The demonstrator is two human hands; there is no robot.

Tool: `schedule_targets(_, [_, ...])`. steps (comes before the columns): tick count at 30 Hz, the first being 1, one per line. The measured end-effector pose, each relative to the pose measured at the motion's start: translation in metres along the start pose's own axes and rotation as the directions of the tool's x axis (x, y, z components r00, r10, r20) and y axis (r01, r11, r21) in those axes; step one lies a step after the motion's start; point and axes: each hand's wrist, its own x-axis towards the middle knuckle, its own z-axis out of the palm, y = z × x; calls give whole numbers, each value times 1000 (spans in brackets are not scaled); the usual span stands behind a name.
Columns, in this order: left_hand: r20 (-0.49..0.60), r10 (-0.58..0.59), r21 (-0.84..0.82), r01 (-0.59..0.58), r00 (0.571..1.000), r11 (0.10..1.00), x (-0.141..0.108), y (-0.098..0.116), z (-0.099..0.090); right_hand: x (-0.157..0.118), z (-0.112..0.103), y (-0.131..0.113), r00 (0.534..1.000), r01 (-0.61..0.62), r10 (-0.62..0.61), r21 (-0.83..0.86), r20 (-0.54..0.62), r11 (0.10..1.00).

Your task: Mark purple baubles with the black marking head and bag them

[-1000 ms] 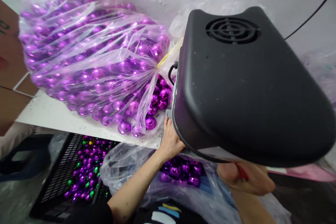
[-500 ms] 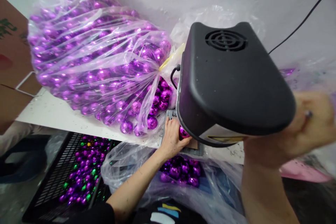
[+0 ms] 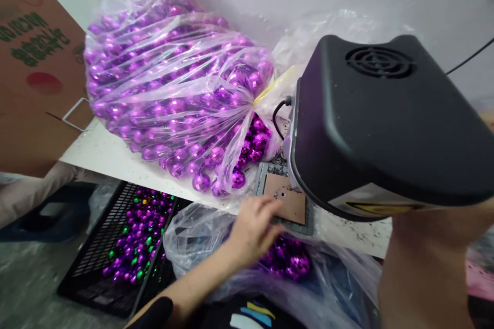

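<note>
My left hand (image 3: 254,231) is at the table's front edge, fingers apart and slightly blurred, with nothing seen in them. Its fingertips are by the near left corner of a brown square plate (image 3: 285,203) with a small hole, lying on a grey base under the black machine (image 3: 389,128). Just below the hand, purple mirrored balls (image 3: 297,262) lie in an open clear plastic bag (image 3: 193,226) over my lap. My right hand is mostly hidden behind the machine head; its wrist (image 3: 428,231) shows underneath, and I cannot see its fingers.
A big tied clear bag of purple balls (image 3: 165,82) lies on the white table (image 3: 119,149), several loose balls (image 3: 254,149) by its neck. A black crate (image 3: 88,262) with small purple and green balls stands below left. A cardboard box (image 3: 34,92) is far left, a person's sleeve (image 3: 42,195) beneath.
My left hand has drawn back from the plate toward the lap bag and opened. The purple ball it held on the plate is gone from there. The view has swung left.
</note>
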Motion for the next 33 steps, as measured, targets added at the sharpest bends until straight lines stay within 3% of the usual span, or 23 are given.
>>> schedule_targets(2, [-167,-156,235,193,974,953,20,-29,-18,1,1,0,1000,0,0,-23,-17,1000])
schedule_targets(3, [-172,-213,335,261,962,905,28,-43,-24,1,1,0,1000,-9,9,-28,-12,1000])
schedule_targets(5, [-81,-269,470,275,960,839,39,-62,-30,0,1,-1,1000,-24,24,-18,-3,1000])
schedule_targets(7, [40,-269,497,214,962,841,45,-71,-33,-1,0,-2,1000,-31,31,8,2,999])
schedule_targets(10, [66,-243,269,217,968,938,50,-70,-42,0,-2,-2,999,-43,42,10,23,999])
schedule_targets(12, [-1,-282,-99,281,959,955,54,-64,-50,1,-3,-2,999,-35,35,12,33,999])
schedule_targets(13, [-8,-332,-324,312,943,893,55,-61,-53,1,-3,-2,999,-27,26,21,31,999])
schedule_targets(14, [24,-388,-534,340,921,774,57,-57,-54,1,-2,-1,999,-20,20,30,30,999])
schedule_targets(16, [177,-449,-812,388,876,436,57,-50,-50,2,-1,-1,1000,-16,15,34,26,999])
schedule_targets(18, [328,-432,-886,432,840,166,56,-44,-37,2,0,-1,1000,-9,8,25,17,1000])
schedule_targets(20, [382,-441,-886,457,812,74,54,-39,-20,1,0,-2,1000,1,-1,25,13,1000])
schedule_targets(23, [353,-497,-876,467,793,123,51,-34,0,0,1,-2,1000,-1,0,48,17,999])
schedule_targets(27, [297,-510,-841,474,807,260,52,-27,5,0,1,-3,999,-5,2,92,34,996])
schedule_targets(29, [251,-497,-810,461,831,362,52,-25,4,-1,1,-4,999,17,-20,78,40,997])
schedule_targets(33, [75,-424,-665,363,902,653,46,-28,13,-1,1,-8,998,50,-52,50,28,997])
